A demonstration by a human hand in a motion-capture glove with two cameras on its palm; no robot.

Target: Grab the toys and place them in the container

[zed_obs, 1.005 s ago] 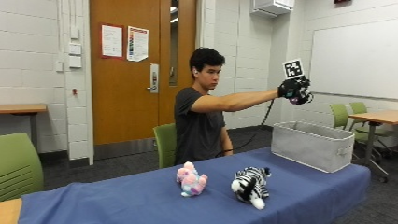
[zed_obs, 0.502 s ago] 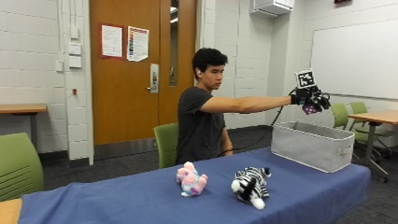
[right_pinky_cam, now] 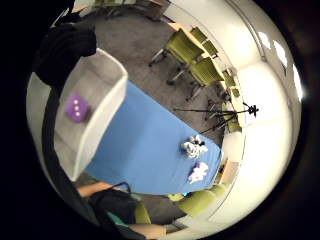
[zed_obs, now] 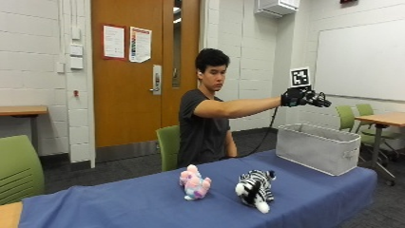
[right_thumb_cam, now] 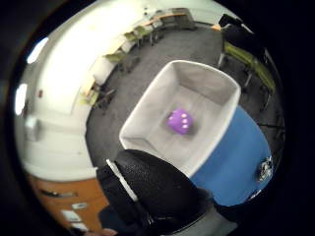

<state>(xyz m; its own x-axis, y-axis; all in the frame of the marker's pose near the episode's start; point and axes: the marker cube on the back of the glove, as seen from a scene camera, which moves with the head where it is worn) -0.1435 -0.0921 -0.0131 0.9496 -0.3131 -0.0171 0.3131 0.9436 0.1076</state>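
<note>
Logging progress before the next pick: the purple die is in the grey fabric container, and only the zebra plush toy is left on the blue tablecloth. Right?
Not quite. The purple die is in the grey fabric container, as the thumb side palm view shows, but two toys remain on the blue tablecloth, not one: the outside view shows the black-and-white zebra plush toy and a pink plush toy beside it.

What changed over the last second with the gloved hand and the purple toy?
The gloved right hand swung out over the gray container and let go of the purple die, which now shows inside the bin. The pink plush and zebra plush stayed on the blue tablecloth.
</note>
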